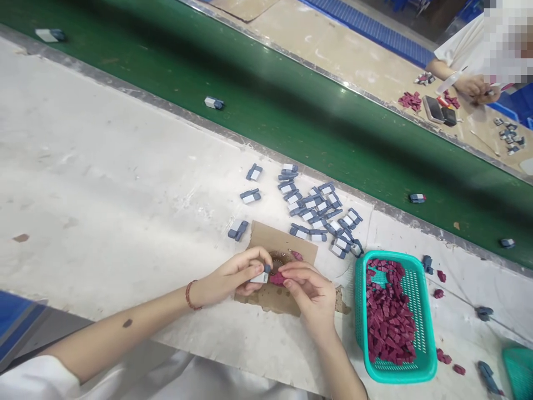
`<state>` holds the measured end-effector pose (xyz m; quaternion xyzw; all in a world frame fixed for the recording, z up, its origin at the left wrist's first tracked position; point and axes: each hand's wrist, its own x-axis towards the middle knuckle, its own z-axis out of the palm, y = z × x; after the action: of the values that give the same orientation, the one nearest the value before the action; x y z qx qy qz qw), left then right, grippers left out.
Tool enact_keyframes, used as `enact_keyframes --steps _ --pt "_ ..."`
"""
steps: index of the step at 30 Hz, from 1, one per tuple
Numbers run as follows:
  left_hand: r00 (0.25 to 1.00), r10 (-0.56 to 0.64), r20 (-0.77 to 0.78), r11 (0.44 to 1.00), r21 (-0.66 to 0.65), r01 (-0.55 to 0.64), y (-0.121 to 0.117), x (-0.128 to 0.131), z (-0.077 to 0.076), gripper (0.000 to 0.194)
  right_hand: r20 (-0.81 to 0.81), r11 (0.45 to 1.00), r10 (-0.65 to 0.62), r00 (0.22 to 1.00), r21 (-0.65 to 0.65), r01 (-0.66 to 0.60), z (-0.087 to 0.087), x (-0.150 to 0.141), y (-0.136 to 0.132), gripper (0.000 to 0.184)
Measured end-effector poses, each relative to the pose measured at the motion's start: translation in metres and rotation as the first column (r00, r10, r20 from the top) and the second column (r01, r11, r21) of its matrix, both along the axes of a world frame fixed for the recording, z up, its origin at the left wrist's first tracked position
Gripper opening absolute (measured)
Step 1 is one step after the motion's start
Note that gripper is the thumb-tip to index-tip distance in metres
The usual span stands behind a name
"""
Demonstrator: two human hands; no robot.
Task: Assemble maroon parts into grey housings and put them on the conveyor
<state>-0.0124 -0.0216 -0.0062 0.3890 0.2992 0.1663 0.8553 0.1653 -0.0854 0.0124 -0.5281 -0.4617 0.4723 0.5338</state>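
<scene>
The left hand (235, 276) has its thumb and fingers clamped on a blue-and-white block (260, 275), the pale face turned up; the right hand (313, 294) has its thumb and fingertips pinched on a small maroon piece (277, 279), held just beside the block's right end; whether the two parts touch, I cannot tell; both hands work low over a torn sheet of brown cardboard (287, 236) on the pale table (104, 183), and a dark, wet-looking stain (283, 258) shows on the sheet between them; another maroon bit (297, 255) lies at the far side of that stain; a reddish bracelet (191, 295) circles the left wrist; beyond the cardboard lies a loose cluster of similar blue-and-white blocks (310, 203), with three more set a little apart at its left; to the right of the right hand stands a teal basket (432, 344), well filled with maroon pieces (391, 325); a few maroon and blue parts (484, 313) are scattered on the table past the basket; along the far edge runs a green conveyor belt (250, 116), carrying four spaced-out blocks (214, 103); across it, a co-worker's hands (474, 87) are close together above a tan table (366, 72), near small maroon heaps (410, 101)
</scene>
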Motion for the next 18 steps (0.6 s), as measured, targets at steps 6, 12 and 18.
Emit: enact_keyframes --steps 6,12,18 --pt "1.000 -0.027 0.000 0.996 -0.089 0.027 0.0028 -0.0014 0.0006 0.046 0.092 0.997 0.067 0.994 0.039 -0.071 0.0032 0.0002 -0.0004 0.022" --pt "0.999 -0.040 -0.020 0.997 -0.070 0.039 0.0033 0.0004 0.0039 0.048 0.150 0.992 0.090 0.985 0.072 -0.101 0.0046 0.0000 0.0000 0.022" --pt "0.998 -0.041 -0.051 0.998 -0.052 0.038 0.0020 0.0011 0.0009 0.049 0.220 0.990 0.107 0.970 0.071 -0.126 0.0056 -0.0029 0.0013 0.021"
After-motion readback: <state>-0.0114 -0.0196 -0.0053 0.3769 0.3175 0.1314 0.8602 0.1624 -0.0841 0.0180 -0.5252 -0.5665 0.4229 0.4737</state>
